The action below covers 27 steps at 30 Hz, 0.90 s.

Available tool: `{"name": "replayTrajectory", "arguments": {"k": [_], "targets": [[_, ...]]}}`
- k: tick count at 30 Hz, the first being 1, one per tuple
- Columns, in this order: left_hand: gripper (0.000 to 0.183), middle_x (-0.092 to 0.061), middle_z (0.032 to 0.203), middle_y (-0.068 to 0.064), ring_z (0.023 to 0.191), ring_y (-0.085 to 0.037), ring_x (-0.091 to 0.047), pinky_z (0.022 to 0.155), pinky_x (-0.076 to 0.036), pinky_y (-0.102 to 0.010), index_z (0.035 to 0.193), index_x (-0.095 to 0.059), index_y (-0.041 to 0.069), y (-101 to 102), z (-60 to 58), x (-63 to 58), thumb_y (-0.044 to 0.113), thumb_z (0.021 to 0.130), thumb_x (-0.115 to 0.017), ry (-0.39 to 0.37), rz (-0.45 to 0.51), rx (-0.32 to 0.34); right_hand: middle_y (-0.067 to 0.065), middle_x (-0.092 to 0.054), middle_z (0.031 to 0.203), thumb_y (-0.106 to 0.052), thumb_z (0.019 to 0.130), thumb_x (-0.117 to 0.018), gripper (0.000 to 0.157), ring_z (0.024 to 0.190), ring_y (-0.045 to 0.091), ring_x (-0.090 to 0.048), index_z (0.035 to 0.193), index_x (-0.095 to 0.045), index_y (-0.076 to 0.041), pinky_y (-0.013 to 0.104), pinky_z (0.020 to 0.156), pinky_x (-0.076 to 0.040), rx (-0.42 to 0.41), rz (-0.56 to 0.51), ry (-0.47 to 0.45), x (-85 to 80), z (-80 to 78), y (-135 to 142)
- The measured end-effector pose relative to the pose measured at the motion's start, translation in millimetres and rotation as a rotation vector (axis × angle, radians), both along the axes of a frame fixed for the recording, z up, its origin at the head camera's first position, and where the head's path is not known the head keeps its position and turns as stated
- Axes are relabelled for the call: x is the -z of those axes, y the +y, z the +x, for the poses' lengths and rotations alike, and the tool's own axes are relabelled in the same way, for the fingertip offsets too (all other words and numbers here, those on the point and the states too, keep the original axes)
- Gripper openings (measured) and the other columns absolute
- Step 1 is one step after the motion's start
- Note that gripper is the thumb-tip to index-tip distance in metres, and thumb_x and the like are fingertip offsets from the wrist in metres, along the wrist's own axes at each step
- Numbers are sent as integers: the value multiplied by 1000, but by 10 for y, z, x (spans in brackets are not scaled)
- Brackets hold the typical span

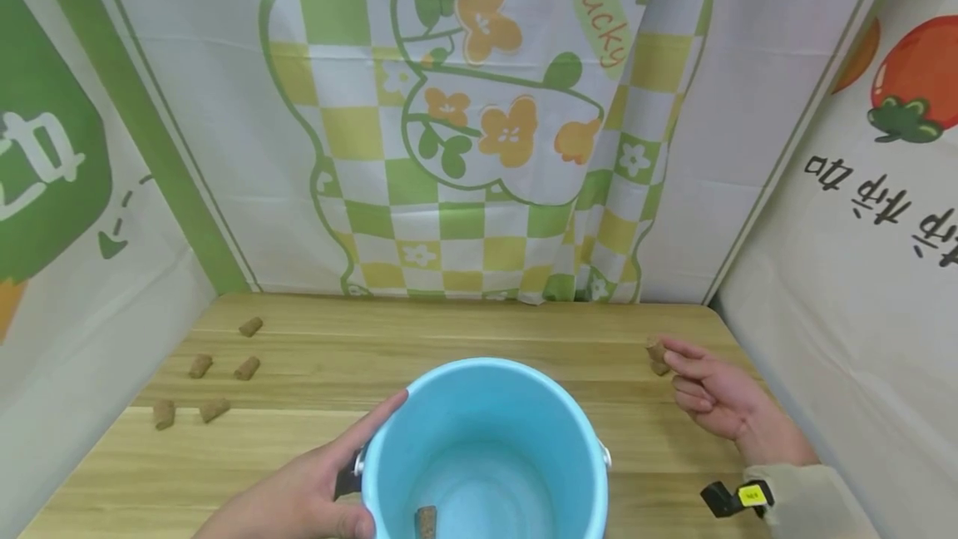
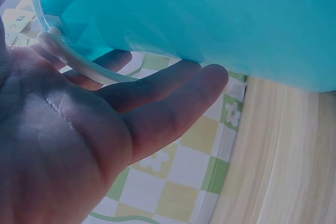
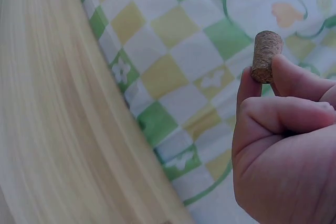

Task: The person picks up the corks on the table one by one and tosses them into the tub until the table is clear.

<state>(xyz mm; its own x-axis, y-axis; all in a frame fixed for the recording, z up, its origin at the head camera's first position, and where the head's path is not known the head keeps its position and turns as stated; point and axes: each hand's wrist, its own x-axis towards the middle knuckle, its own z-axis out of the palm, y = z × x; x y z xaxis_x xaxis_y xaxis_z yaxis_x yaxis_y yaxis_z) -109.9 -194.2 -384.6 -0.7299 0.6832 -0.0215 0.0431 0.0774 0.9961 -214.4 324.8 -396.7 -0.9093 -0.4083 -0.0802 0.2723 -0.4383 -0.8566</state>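
Note:
A light blue bucket [image 1: 486,377] stands at the front of the table, its mouth facing up. One cork [image 1: 426,521] shows inside, against the wall at lower left. My left hand [image 1: 307,481] rests against the bucket's left side near the handle joint; in the left wrist view its fingers [image 2: 173,114] lie fairly straight along the outer wall, beside the white handle [image 2: 86,66]. On the right, my right hand [image 1: 722,393] pinches a cork [image 3: 266,56] between thumb and fingertips, above the table. Just below it in the head view, what looks like another cork [image 1: 659,368] is partly hidden.
Several corks [image 1: 247,368] lie scattered on the left of the wooden table [image 1: 449,327]. A patterned cloth [image 1: 494,231] hangs behind the table's back edge, and printed sheets [image 1: 846,298] stand at both sides.

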Motion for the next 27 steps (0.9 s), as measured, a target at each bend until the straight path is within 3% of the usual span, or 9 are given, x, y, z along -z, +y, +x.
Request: {"name": "replayTrajectory", "arguments": {"k": [4,10,15,23,27], "targets": [[100,-26,156,-19,129,-42,-44,90,-51,-40,161,-10,38,1,1,1,40,88,-78,15,-2,-1,5,-59,116,-2,106,-45,27,50,3,-31,126,-61,-9,14,46,-34,-52,-10,49,-135,64,-117],[100,-26,156,-18,129,-41,-43,90,-52,-40,161,-10,38,5,7,-6,41,88,-78,7,-4,-3,-1,-62,102,2,106,-40,33,52,12,-10,124,-67,-7,14,47,-33,-185,-8,160,-328,153,-312],[100,-26,157,-17,130,-41,-42,91,-51,-40,161,-10,38,10,13,-16,42,87,-78,6,-10,-9,3,-64,117,4,106,-37,39,51,16,-8,128,-67,-8,13,48,-35,-253,17,233,-443,217,-431],[98,-26,158,-15,132,-41,-40,94,-48,-38,161,-9,37,2,6,-23,39,90,-76,43,-22,0,0,-68,116,-2,102,-54,31,43,12,-20,121,-73,-18,18,43,-31,-97,420,396,-607,367,-611],[98,-26,158,-15,132,-42,-40,94,-48,-38,161,-9,36,3,4,-24,39,90,-76,41,-15,4,0,-69,112,-5,102,-58,28,43,4,-29,119,-74,-19,18,42,-32,-65,512,421,-668,423,-679]]}}
